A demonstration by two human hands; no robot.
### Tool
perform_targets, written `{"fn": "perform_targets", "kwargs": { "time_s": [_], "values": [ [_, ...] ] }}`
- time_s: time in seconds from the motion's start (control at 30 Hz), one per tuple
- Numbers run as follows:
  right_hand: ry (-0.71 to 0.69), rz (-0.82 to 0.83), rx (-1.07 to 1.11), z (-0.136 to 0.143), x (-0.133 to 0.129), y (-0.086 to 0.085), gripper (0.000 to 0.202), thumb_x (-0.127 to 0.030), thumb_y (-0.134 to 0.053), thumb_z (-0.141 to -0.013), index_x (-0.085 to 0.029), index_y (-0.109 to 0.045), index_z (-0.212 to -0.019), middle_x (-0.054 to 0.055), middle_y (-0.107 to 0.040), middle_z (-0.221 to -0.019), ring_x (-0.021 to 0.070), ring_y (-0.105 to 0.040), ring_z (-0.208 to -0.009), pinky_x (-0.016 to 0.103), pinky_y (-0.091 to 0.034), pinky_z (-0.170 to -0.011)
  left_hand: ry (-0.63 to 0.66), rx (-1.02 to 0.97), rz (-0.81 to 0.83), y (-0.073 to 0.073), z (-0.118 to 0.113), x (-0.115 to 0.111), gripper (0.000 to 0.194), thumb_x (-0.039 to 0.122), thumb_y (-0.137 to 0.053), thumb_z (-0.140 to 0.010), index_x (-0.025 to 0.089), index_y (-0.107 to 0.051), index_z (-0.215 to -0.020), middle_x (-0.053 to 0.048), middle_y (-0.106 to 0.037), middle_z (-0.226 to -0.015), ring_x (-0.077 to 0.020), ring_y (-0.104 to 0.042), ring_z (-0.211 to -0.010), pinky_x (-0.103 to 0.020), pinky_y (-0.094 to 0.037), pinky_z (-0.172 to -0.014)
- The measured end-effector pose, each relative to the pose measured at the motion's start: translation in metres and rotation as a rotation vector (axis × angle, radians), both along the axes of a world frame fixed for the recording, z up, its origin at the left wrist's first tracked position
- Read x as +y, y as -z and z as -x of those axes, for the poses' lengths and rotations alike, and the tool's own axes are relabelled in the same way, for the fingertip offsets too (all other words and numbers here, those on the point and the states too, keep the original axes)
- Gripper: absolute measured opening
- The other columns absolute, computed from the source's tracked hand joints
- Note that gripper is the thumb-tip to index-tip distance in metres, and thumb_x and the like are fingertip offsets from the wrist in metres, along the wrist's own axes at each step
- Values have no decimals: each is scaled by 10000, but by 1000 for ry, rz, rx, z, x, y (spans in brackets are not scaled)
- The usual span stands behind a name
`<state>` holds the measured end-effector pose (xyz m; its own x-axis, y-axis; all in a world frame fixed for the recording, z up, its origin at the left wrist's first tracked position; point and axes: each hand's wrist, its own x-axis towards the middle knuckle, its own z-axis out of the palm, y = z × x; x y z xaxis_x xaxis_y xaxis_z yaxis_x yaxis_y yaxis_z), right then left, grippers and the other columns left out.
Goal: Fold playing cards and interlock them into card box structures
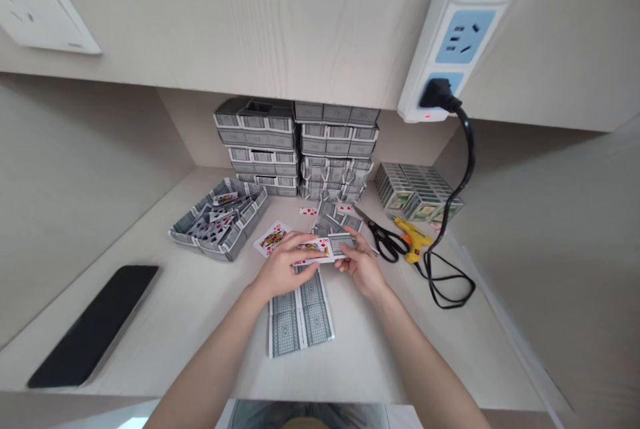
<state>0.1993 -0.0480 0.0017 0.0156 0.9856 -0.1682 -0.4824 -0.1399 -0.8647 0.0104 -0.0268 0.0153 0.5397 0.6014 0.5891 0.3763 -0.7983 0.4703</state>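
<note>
Stacked boxes [330, 142] stand at the back of the surface [200, 322], with a tray [246, 229] of loose cards [213, 227] to the left. A card panel [301, 319] lies in front. Above its far end, the left hand [284, 265] holds a king [324, 249], the right hand [366, 269] a grey-backed card [341, 243], edges together.

on your matt, pale wood-grained table [360, 362] lie smooth paper cards [284, 332], a dull black slab [95, 329] near its left edge, a yellow plastic glue gun [413, 240] toward its right.
</note>
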Motion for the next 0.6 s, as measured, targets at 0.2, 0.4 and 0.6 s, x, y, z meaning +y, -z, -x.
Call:
{"fn": "perform_targets", "kwargs": {
  "time_s": [0.2, 0.4, 0.6],
  "values": [
    [-40, 25, 2, 0, -1, -3, 462, -190, -635, -650, -229, -464, -1077, -34, -587, -657, 90, -552, -399, 181, -415, -363, -16, 15, 10, 0, 1, 1, 267, 165, -552, -743, 280, -656, -960, -47, -562, -1142, -191, -499, -1040, -388, -407, -896],
    [-43, 25, 1, 0, -2, -6, 474, -187, -640, -646, -217, -461, -1084, -36, -585, -622, 88, -548, -407, 174, -412, -372, -33, 18, 2, 2, 0, 1, 257, 177, -553, -747, 280, -658, -958, -49, -562, -1139, -194, -496, -1046, -385, -404, -897],
    [-32, 36, 16, 1, -2, -4, 453, -174, -650, -633, -208, -481, -1051, -44, -567, -607, 87, -545, -416, 179, -418, -387, -68, 22, -9, 3, 0, 3, 256, 181, -549, -753, 281, -655, -964, -49, -559, -1133, -197, -490, -1054, -390, -402, -899]
  ]
}}
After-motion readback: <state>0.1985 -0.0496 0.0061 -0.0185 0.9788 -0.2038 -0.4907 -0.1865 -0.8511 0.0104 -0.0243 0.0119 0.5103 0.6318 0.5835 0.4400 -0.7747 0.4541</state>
